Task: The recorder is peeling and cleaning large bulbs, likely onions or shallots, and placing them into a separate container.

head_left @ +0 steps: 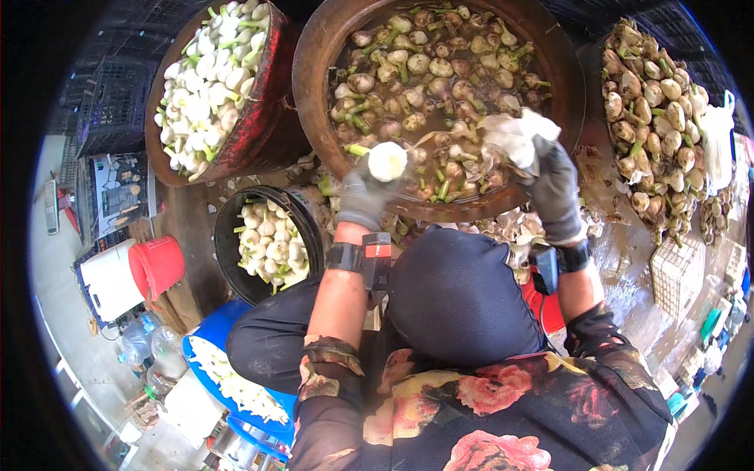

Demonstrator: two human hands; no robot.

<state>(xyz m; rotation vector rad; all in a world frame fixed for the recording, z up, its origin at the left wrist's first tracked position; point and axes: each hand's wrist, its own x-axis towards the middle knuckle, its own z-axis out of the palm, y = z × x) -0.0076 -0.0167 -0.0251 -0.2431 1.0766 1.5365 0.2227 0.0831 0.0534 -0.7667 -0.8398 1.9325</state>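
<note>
My left hand [364, 198], in a dark grey glove, is closed around a smooth white garlic bulb [388, 162] with a short green stem. It is held over the near left rim of a wide brown tub [314, 94]. The tub contains murky water and many unpeeled garlic bulbs [419, 63]. Above the tub's near right side, my right hand [554, 192], gloved the same way, grips a loose clump of whitish garlic skin [509, 141], slightly blurred. Wrist straps with small devices sit on both forearms.
Peeled bulbs fill a red tub [267, 102] at the far left and a black bucket [222, 251] nearer me. More unpeeled garlic [648, 118] is heaped at the right, by a white crate [677, 271]. A blue basin [208, 334] of pale pieces stands near left. Peels litter the floor.
</note>
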